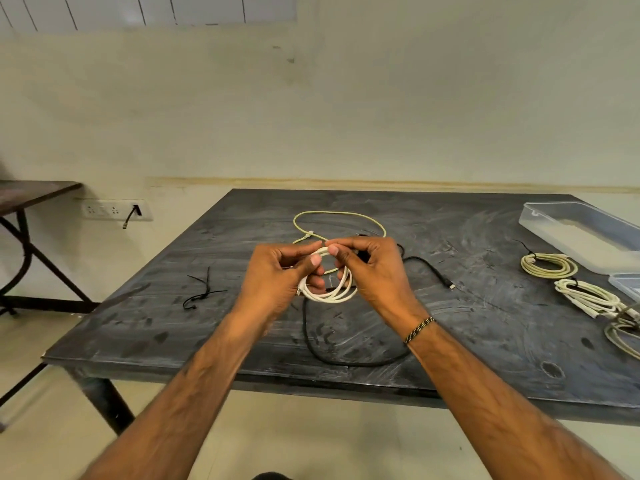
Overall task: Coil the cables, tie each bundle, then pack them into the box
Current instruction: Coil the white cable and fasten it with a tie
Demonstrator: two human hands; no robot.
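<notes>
Head view: you've got the white coil (pixel 327 289) up off the table (pixel 485 323), hanging between your hands, loops dropping down toward you. Left hand (pixel 277 275) pinches the top of the coil with thumb and fingers; right hand (pixel 367 268) pinches it right beside, thumbs nearly touching, so neither hand is nearer. The coil looks white, thin, several loose rounds, not yet tied. Ties (pixel 202 292) lie well off to your left on the table, so the left hand looks best placed to fetch one while the right keeps the loops together. Beyond your hands a yellow cable (pixel 339 216) and a black cable (pixel 346 362) sprawl uncoiled. Far right, tied bundles (pixel 550 265) sit beside the clear box (pixel 540 216).
</notes>
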